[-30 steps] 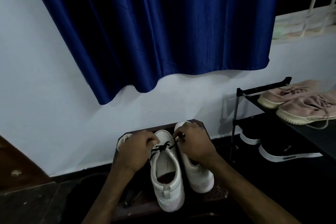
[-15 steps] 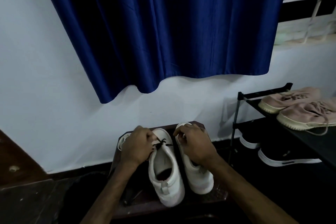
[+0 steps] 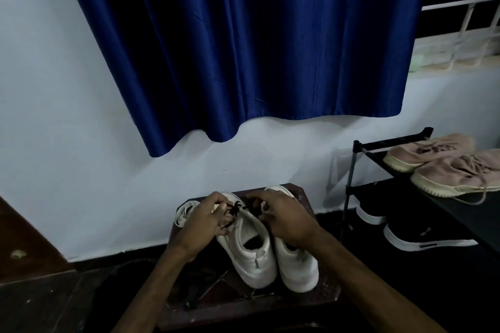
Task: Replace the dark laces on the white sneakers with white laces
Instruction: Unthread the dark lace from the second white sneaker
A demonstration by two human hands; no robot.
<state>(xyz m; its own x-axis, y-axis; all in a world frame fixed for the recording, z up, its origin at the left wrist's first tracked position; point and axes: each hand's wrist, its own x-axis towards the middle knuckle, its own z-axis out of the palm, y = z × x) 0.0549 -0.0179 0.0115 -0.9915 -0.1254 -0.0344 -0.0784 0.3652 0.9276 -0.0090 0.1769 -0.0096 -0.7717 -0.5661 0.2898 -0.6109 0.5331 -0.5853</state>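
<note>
Right, both white sneakers (image 3: 253, 254) sit side by side on the dark surface (image 3: 328, 297), heels toward me and toes up by the wall. My left hand (image 3: 204, 224) pinches the dark lace (image 3: 234, 208) over the left shoe's front, fingers curled tight. My right hand (image 3: 285, 220) curls in at the same spot, though I cannot tell whether it grips the lace. The right shoe's heel sits close to the surface's right edge. There's bare dark floor between that edge and the shoe rack (image 3: 351, 184), well apart. The blue curtain (image 3: 243, 48) hangs clear above.
</note>
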